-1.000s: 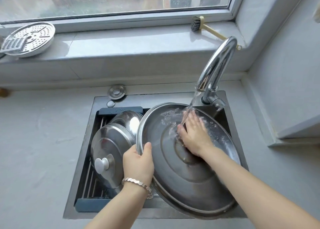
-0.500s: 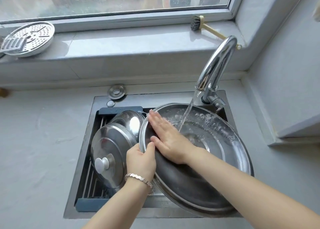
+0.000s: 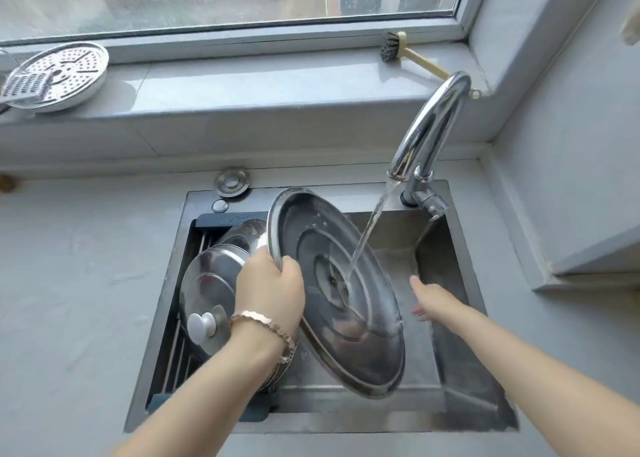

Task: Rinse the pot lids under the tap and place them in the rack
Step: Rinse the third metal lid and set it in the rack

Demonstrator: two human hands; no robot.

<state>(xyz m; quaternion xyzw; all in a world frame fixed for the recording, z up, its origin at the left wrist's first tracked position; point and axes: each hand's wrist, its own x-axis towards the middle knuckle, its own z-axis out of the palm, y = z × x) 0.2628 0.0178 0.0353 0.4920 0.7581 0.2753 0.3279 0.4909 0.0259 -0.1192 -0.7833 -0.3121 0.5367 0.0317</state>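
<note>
A large steel pot lid (image 3: 332,283) stands tilted on edge in the sink, underside facing right, with the tap (image 3: 429,127) running water onto its centre. My left hand (image 3: 270,294) grips its upper left rim. My right hand (image 3: 429,300) hovers open to the right of the lid, apart from it. Two smaller steel lids lean in the rack (image 3: 180,345) at the sink's left: one with a white knob (image 3: 207,297) in front, another (image 3: 242,236) behind it.
The steel sink (image 3: 457,370) is set in a grey counter. A perforated steamer plate (image 3: 59,75) and a brush (image 3: 408,54) lie on the window sill. A drain cover (image 3: 232,181) rests behind the sink. A wall corner stands close on the right.
The large lid has been tipped up steeper and swung left toward the rack. My right hand has come off its surface and moved to the right.
</note>
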